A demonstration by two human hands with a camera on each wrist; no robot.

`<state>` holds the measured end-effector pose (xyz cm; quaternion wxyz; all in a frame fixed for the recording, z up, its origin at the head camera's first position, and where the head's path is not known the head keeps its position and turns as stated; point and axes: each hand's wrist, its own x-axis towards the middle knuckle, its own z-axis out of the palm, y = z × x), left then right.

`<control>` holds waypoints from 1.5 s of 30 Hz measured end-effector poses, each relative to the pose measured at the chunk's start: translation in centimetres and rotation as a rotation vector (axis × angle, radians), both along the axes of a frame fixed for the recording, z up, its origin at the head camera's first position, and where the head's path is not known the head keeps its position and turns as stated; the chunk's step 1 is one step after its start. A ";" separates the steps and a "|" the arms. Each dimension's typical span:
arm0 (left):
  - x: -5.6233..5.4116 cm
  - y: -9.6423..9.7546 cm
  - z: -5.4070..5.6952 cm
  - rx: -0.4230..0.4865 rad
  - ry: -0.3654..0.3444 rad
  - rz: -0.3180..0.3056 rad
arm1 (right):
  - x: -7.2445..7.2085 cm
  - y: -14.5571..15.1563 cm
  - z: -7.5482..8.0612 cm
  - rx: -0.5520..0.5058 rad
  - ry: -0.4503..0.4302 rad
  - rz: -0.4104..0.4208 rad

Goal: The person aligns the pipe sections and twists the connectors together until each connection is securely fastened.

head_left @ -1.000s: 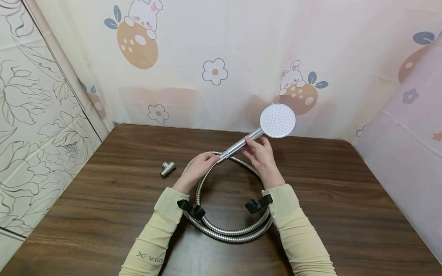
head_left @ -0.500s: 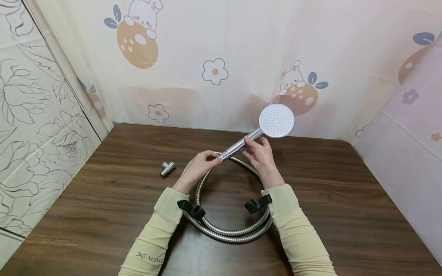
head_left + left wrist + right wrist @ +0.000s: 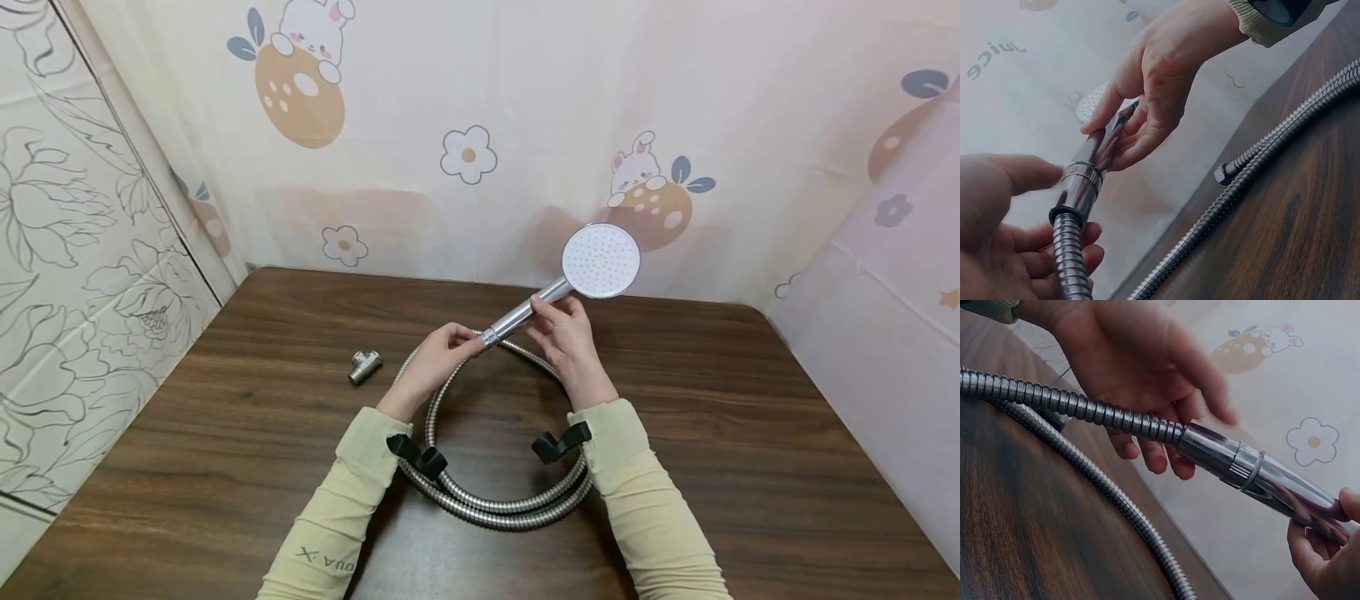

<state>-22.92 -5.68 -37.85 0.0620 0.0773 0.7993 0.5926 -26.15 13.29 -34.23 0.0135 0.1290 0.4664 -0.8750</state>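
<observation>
A chrome handheld shower head point(image 3: 601, 260) with a round white spray face is held tilted above the table. My right hand point(image 3: 570, 342) grips its handle between thumb and fingers. At the handle's lower end sits the shiny connector point(image 3: 1210, 440) of a ribbed metal shower hose point(image 3: 495, 521). My left hand point(image 3: 435, 362) is around this connector, fingers beneath it and the thumb close over its upper side in the right wrist view. The hose lies coiled below both hands. Its other end, a hex nut point(image 3: 1222, 174), shows in the left wrist view.
A small metal tee fitting point(image 3: 364, 367) lies on the brown wooden table point(image 3: 750, 467), left of the hose coil. A patterned curtain point(image 3: 525, 100) hangs behind the table's far edge. Black straps point(image 3: 416, 456) with camera mounts sit at the wrists.
My left fingers and thumb have shifted slightly up and around the hose connector. The right hand and the shower head have stayed nearly still.
</observation>
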 end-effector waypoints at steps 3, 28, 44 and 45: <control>0.0 0.0 0.0 -0.019 -0.004 -0.011 | 0.0 0.1 0.0 -0.008 0.000 -0.002; 0.1 0.0 0.0 0.040 0.023 -0.043 | 0.1 0.2 -0.2 -0.001 0.003 0.005; -0.1 0.3 -0.3 -0.068 0.007 0.018 | 0.0 0.3 -0.5 0.005 -0.003 0.005; -0.1 0.3 -0.3 -0.073 0.009 0.014 | 0.0 0.3 -0.5 0.009 -0.004 0.005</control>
